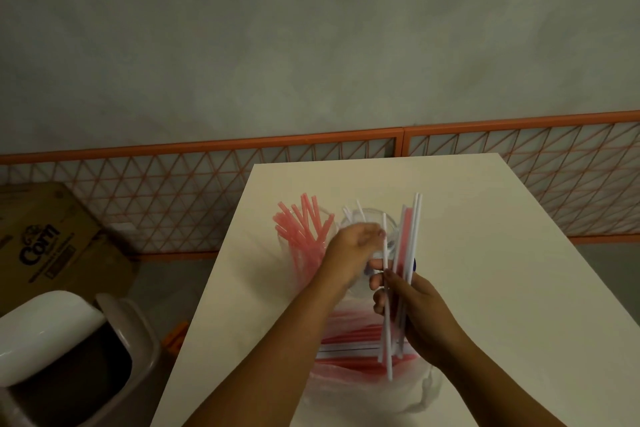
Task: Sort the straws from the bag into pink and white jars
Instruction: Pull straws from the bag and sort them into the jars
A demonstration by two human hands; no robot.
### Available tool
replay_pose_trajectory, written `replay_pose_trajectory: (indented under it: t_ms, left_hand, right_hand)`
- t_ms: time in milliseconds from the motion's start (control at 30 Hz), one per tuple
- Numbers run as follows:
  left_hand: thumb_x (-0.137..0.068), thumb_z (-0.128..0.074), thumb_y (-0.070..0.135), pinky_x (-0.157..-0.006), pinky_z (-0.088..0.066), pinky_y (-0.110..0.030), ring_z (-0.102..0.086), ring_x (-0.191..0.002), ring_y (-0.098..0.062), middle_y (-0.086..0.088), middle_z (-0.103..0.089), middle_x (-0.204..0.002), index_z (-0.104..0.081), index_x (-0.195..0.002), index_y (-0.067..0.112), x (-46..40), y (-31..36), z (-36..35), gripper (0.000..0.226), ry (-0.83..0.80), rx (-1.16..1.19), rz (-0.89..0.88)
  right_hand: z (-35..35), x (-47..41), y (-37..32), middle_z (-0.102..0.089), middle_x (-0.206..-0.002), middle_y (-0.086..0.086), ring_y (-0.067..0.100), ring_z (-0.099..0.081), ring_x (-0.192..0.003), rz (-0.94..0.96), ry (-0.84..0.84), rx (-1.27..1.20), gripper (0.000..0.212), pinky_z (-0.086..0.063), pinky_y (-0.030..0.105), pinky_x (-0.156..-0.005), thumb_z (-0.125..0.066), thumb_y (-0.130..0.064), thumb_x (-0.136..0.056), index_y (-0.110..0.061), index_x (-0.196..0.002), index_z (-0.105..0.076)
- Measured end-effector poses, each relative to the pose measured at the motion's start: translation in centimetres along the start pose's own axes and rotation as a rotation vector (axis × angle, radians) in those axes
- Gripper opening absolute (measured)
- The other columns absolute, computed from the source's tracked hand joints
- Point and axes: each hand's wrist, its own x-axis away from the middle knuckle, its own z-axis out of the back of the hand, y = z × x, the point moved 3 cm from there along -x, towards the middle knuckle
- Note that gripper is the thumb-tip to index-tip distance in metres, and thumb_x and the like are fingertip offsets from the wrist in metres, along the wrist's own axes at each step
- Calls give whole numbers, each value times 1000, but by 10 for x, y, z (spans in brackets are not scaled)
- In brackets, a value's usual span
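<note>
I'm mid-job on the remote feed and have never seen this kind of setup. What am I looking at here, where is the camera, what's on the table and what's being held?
There is no machine: these are a person's two bare hands, seen from one wide-angle camera worn on the head, looking forward and down.

On the white table stand two clear jars. The left jar holds pink straws. The right jar holds a few white ones. Nearer the person lies a thin plastic bag with pink and white straws still inside.

The right hand grips a mixed bundle of straws, held roughly upright. The left hand reaches over by the right jar, its fingertips at a white straw from the bundle; whether it is pinching it is hard to tell.

Beside the table on the floor are a cardboard box and a bin.
</note>
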Motion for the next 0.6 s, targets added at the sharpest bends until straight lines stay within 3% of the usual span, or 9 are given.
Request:
replay_pose_trajectory:
  t_ms: [67,167,400,533,600]
  left_hand:
    - [-93,-54,20,-45,-44,-24,-45,-35,-9,-7,-67,-81,-63,-98,7,5,-3,-10,17,-77,-23,20]
    - [-91,-57,24,-48,-43,-27,-39,-32,-10,-12,-70,-93,-61,-91,19,6,-2,-15,7,-30,-122,-27]
    - [-93,-48,45,-56,-48,-32,-41,-31,-8,-9,-58,-62,-61,-89,4,6,-4,-14,43,-13,-235,-17]
    - [-93,-53,32,-44,-37,-22,-39,-32,-2,-2,-50,-57,-63,-92,-2,9,1,-16,35,26,-194,-32]
    - [-92,-56,23,-41,-37,-21,-42,-31,-2,-6,-56,-60,-66,-94,-3,9,3,-16,27,37,-178,-57]
  right_hand:
    - [0,3,-1,-65,-72,5,15,-56,-58,5,7,34,27,-52,26,-58,-36,-14,-99,0,-102,-59]
    - [1,6,-3,-66,-70,4,15,-58,-58,1,10,53,28,-53,25,-59,-36,-15,-99,1,-97,-59]
    - [-1,7,-5,-65,-62,3,14,-59,-56,-21,-3,70,28,-53,21,-56,-35,-14,-99,5,-102,-56]
    - [-4,7,-7,-65,-62,3,13,-60,-55,-9,-7,67,26,-50,19,-53,-37,-15,-99,0,-94,-58]
    - [-6,7,-7,-67,-62,3,13,-62,-55,-5,-20,59,28,-51,19,-54,-37,-16,-99,1,-96,-59]
